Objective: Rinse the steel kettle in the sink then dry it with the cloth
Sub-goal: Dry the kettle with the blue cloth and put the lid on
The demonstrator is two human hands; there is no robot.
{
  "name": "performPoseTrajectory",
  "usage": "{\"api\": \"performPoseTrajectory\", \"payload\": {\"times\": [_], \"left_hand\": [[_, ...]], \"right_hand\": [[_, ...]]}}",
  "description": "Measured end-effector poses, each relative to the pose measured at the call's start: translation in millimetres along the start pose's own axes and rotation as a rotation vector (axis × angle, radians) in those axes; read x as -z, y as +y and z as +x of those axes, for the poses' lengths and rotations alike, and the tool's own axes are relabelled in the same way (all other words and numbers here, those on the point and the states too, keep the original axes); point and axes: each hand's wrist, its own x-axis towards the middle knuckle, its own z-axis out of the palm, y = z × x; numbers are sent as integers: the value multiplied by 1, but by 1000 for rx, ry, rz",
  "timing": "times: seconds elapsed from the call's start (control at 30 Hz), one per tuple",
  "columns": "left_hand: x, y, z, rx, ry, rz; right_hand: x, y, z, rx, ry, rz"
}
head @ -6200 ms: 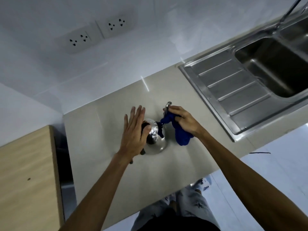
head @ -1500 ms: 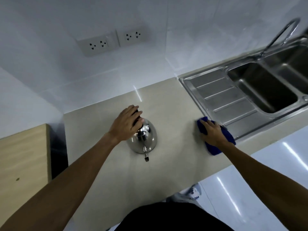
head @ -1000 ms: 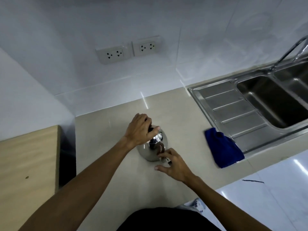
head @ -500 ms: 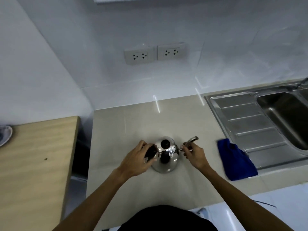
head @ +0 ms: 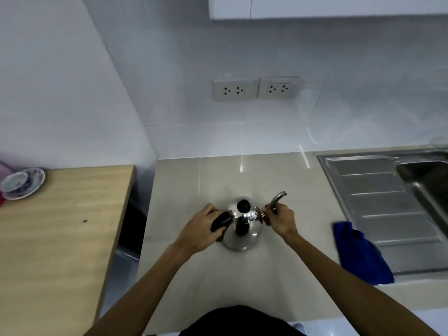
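**Item 1. Dark garment** (head: 242, 321): nearest the camera, below the kettle; both bare forearms reach forward from it.

**Item 2. Left hand** (head: 202, 229): on the kettle's left, fingers curled round the black handle (head: 220, 221).

**Item 3. Right hand** (head: 281, 218): on the kettle's right, fingertips pinching the base of the slim curved spout (head: 277, 198).

**Item 4. Steel kettle** (head: 244, 235): upright on the beige counter (head: 194, 275), lid on, black knob (head: 243, 206) uppermost.

**Item 5. Blue cloth** (head: 361, 254): crumpled, well right of the kettle, held by neither hand, lapping over the sink's rim.

**Item 6. Steel sink** (head: 378, 197): right of the kettle; ribbed drainboard first, basin (head: 426, 175) at the frame edge.

**Item 7. Wooden counter** (head: 60, 238): left of the kettle, a cup and saucer (head: 23, 183) at its far corner.

**Item 8. Two wall sockets** (head: 234, 90): on the tiles behind the kettle, a cabinet (head: 315, 7) above.

**Step in hand (judged):** with the cloth laid aside and the kettle out of the sink, this reads as the closing placement, the kettle being squared up. No water is discernible on it.

**Next move calls for:** an even release of both hands, so that the narrow spout is not tugged and the kettle stays upright.
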Motion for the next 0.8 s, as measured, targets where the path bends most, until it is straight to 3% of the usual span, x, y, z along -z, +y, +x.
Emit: {"api": "performPoseTrajectory", "payload": {"times": [0.3,0.8], "left_hand": [[58,-45,43,37,-4,128],[79,-74,62,92,-19,149]], "right_hand": [[-47,-50,57,-69,-20,81],[-80,-83,93,-138,-50,3]]}}
